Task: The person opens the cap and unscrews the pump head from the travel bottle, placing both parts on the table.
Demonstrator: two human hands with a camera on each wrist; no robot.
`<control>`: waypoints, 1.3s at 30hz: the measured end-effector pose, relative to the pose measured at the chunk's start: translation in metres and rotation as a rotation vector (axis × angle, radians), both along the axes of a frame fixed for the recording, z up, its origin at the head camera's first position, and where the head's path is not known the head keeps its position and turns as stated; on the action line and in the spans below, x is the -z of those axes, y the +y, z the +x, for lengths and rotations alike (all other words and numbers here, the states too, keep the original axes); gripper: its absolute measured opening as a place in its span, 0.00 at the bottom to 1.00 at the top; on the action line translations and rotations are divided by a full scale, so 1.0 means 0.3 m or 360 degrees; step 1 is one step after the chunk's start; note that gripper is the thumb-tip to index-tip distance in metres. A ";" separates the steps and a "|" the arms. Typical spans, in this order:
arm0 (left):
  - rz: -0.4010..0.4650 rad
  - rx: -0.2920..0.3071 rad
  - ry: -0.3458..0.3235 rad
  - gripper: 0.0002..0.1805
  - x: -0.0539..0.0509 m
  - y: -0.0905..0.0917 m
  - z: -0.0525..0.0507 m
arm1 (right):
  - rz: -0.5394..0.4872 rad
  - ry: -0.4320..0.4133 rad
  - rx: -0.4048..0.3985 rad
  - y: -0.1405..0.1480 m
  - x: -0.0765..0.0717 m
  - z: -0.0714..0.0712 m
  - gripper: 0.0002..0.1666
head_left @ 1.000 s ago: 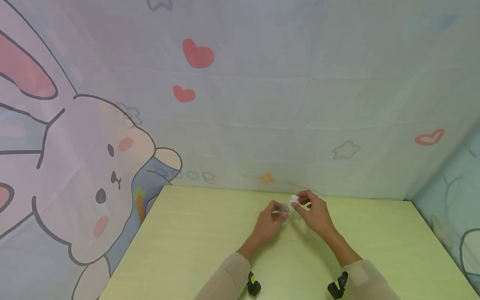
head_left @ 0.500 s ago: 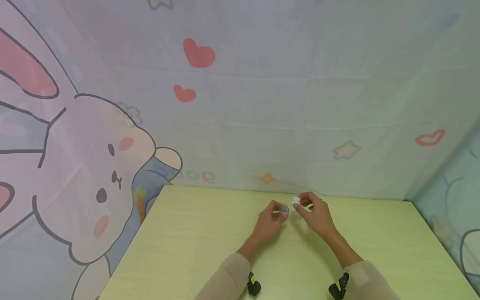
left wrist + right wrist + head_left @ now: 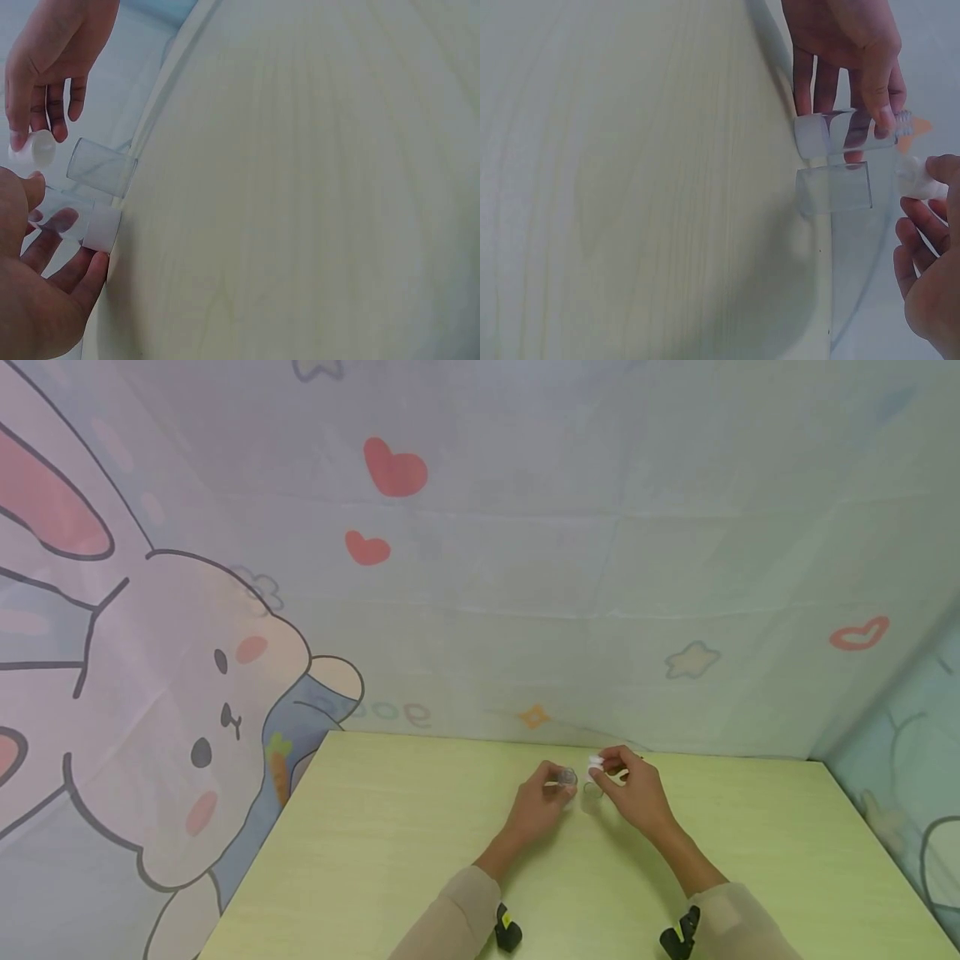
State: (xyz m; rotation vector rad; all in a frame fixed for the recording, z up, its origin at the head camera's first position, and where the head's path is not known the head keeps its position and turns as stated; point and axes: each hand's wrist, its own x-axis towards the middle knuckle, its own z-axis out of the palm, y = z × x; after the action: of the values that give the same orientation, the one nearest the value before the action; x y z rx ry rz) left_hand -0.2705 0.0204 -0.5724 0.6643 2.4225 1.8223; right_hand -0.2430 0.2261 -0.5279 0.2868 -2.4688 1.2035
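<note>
My left hand (image 3: 537,807) grips a small clear bottle (image 3: 847,133) between thumb and fingers. The bottle has a threaded open neck at the top and a white base (image 3: 810,136) that is at the table surface. My right hand (image 3: 637,795) pinches a white cap (image 3: 596,762) between thumb and fingertips, off to the right of the bottle neck and apart from it. Between the two hands, a clear open cylinder (image 3: 834,187) stands upright on the table, close beside the bottle. Whether the bottle holds anything cannot be made out.
All this happens near the back edge of a pale yellow-green table (image 3: 390,852). Behind it hangs a printed cloth (image 3: 525,568) with a cartoon rabbit and hearts. Black straps or mounts (image 3: 507,930) sit at both wrists.
My right hand has drifted slightly right and lower with the white cap, widening the gap to the bottle. My left hand and the clear cylinder have stayed in place.
</note>
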 end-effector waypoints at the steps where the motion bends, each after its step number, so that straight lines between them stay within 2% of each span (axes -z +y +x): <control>1: 0.0000 -0.0003 -0.0001 0.12 0.000 0.000 -0.001 | -0.0006 -0.0006 0.0002 0.000 0.001 0.001 0.18; 22: -0.0011 0.0008 0.0001 0.12 0.000 -0.003 0.000 | 0.0015 -0.0020 0.0028 0.024 0.023 0.001 0.18; 39: 0.0005 -0.0001 -0.0007 0.12 0.002 -0.001 -0.002 | -0.0004 -0.0037 0.0045 0.033 0.012 -0.001 0.16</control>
State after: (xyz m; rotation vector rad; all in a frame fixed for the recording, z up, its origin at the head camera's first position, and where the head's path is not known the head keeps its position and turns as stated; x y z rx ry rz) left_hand -0.2712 0.0202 -0.5730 0.6593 2.4184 1.8260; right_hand -0.2434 0.2359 -0.5316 0.2377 -2.4826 1.2048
